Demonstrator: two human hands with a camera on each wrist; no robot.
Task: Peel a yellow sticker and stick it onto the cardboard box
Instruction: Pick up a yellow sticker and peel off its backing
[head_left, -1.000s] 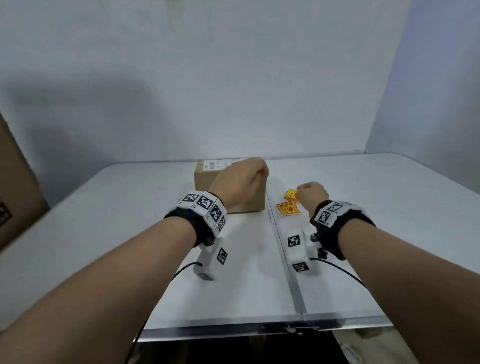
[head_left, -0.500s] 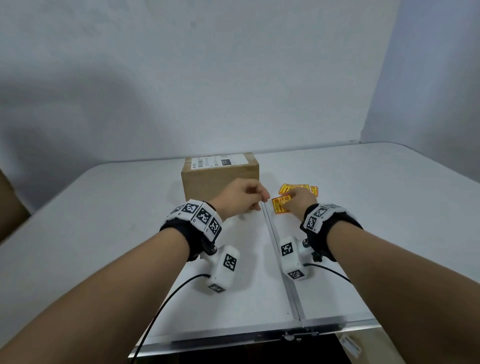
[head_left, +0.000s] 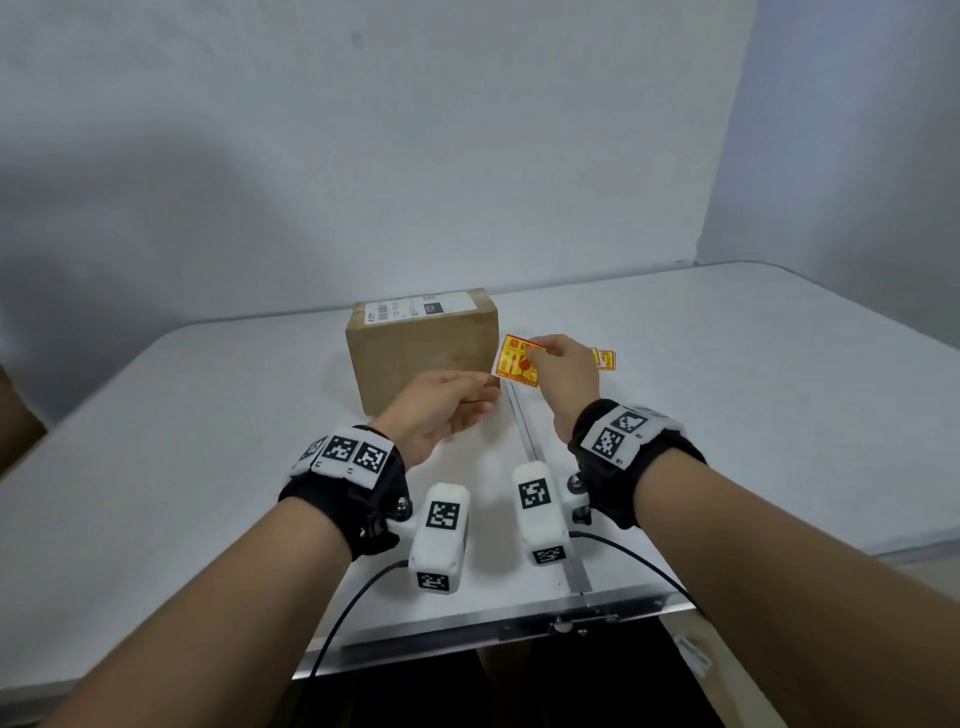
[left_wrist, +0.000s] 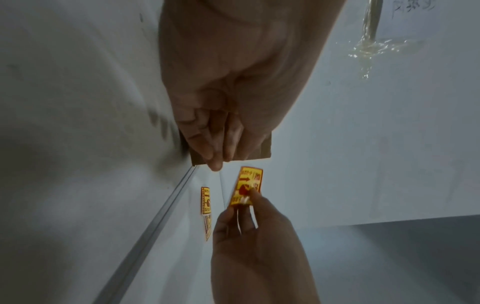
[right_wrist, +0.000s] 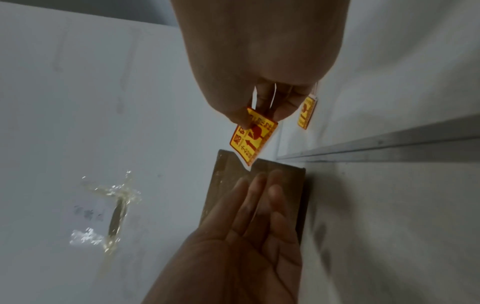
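While the right hand (head_left: 563, 376) pinches a yellow sticker (head_left: 519, 361) by its edge between thumb and fingers, it holds it lifted off the table (head_left: 727, 415), just beside the near right corner of the box (head_left: 421, 353). From the right wrist view the sticker (right_wrist: 253, 136) hangs tilted, its lower corner over the box's edge (right_wrist: 280, 174); whether it touches the cardboard I cannot tell, as the picture is dim there. A white strip shows along the sticker's lower rim, perhaps backing paper.

The left hand (head_left: 441, 410) is loose and holds nothing: its fingers (right_wrist: 255, 197) lie nearly straight and side by side, reaching toward the sticker in front of the box's near face. In the left wrist view those fingertips (left_wrist: 215, 164) stop just short of the sticker (left_wrist: 246, 186), with a small gap between them.

The box stands on the table left of the metal seam (head_left: 530, 441) that runs toward the near edge. A white shipping label (head_left: 415, 310) covers its top. More yellow stickers (head_left: 605, 358) lie flat on the table behind the right hand, right of the seam. Both wrists wear black bands with checkered markers and white camera pods.
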